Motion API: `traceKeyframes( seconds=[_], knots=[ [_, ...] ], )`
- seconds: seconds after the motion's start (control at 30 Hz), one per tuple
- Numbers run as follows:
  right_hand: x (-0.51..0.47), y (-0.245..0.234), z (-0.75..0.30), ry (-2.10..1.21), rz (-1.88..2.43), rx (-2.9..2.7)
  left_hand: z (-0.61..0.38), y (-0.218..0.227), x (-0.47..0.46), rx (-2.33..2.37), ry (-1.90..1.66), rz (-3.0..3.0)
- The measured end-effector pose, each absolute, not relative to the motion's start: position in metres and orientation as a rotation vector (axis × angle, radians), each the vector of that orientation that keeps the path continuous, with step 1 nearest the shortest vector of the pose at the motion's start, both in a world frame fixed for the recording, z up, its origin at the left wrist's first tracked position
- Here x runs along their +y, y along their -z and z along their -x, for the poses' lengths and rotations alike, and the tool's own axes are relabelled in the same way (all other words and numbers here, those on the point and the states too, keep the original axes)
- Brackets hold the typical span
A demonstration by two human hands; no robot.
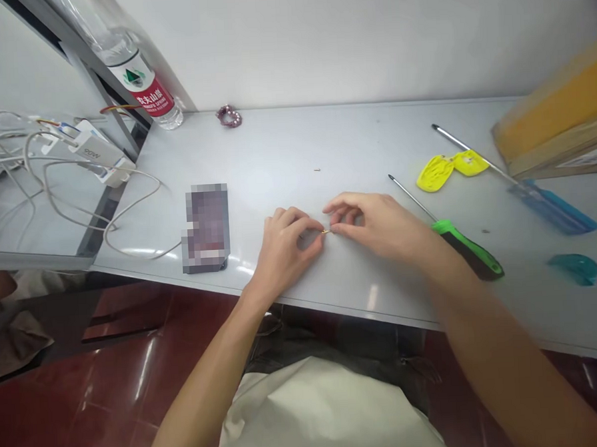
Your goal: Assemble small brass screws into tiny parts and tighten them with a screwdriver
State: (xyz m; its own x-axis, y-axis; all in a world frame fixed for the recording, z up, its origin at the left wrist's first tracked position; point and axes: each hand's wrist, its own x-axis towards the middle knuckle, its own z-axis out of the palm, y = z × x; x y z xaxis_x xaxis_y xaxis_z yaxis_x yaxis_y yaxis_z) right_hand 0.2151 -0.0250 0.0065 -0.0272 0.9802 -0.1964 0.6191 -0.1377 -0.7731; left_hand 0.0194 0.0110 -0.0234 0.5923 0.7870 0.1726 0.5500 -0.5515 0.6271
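Note:
Over the middle of the table, my left hand point(290, 244) has its thumb and index fingertip closed on a small gold-coloured screw point(326, 231). From the other side, my right hand point(381, 224) meets the screw's right end with its thumb and a curled finger pressed together, the index finger stretched out above. The screw is tiny and partly hidden by fingertips. A second small brass-coloured screw point(317, 170) lies on the table beyond my hands. Just right of my right hand rests a screwdriver with a green and black handle point(467, 248), partly behind my forearm.
A phone point(206, 228) on a cable lies left; a water bottle point(146, 85) and beaded bracelet point(229, 116) stand behind. At right are yellow pieces point(436, 173), a blue-handled screwdriver point(552, 207), a teal piece point(576, 269) and a cardboard box point(563, 123). A power strip point(92, 151) sits left.

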Motion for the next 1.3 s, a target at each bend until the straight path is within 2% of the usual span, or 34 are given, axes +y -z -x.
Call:
traceKeyframes(
  seconds=[0.4, 1.3],
  knots=[
    [-0.027, -0.018, -0.202, -0.986, 1.973, -1.7, -0.019, 0.025, 0.011, 1.051, -0.612, -2.296],
    [-0.011, -0.015, -0.216, -1.142, 1.827, -1.797, -0.016, 0.023, 0.015, 1.03, -0.566, -2.308]
  ],
)
